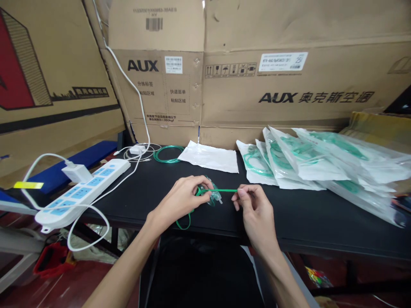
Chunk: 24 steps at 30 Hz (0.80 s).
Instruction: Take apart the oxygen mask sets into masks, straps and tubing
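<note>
A clear green-tinted oxygen mask (212, 197) is gripped in my left hand (186, 194), just above the black table near its front edge. From it a green elastic strap (224, 190) runs straight across to my right hand (253, 205), where thumb and fingertips pinch its end. Another loop of green strap (184, 226) hangs below my left hand, over the table's edge. My left fingers hide part of the mask. Behind the hands lie a flat white pouch (210, 157) and a coil of green tubing (168, 154).
Several clear-and-white pouches (305, 154) with green tubing are piled at the right on the black table (314, 218). A white power strip (83, 192) with cables sits at the left. Large cardboard sheets (231, 90) stand upright along the back.
</note>
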Available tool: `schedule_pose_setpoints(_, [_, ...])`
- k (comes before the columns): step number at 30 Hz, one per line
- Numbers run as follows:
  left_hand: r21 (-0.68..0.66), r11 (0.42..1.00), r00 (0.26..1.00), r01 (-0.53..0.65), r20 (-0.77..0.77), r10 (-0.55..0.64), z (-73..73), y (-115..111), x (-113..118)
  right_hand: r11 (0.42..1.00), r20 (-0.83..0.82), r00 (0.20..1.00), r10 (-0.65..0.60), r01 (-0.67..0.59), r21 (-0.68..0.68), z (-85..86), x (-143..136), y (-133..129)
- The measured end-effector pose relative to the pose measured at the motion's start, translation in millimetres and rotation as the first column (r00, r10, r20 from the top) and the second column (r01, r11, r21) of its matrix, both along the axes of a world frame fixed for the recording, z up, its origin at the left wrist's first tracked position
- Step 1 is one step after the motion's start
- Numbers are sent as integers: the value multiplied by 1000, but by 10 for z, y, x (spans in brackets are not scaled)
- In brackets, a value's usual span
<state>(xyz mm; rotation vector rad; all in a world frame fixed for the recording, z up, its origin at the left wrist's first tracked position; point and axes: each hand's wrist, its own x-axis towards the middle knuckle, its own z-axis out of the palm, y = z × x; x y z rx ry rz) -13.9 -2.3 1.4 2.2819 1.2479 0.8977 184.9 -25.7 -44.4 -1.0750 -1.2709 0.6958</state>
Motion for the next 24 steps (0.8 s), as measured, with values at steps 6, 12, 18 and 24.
schedule_pose_setpoints(6, [-29,999,1000,14,25,-14,7,-1,-7,994,-30,995,-97,99,52,-57,22,29])
schedule_pose_setpoints(12, [-84,991,989,100,122,-89,-29,25,-9,992,132,983,125,-120,-45,-49,-22,49])
schedule_pose_setpoints(18, [-248,947,959,203,246,-141,-37,62,-95,977,287,939,189,-151,-150,-28,-54,46])
schedule_pose_setpoints(24, [-120,993,996,-13,91,24,118,34,-313,978,297,940,167,-120,-170,-28,-46,47])
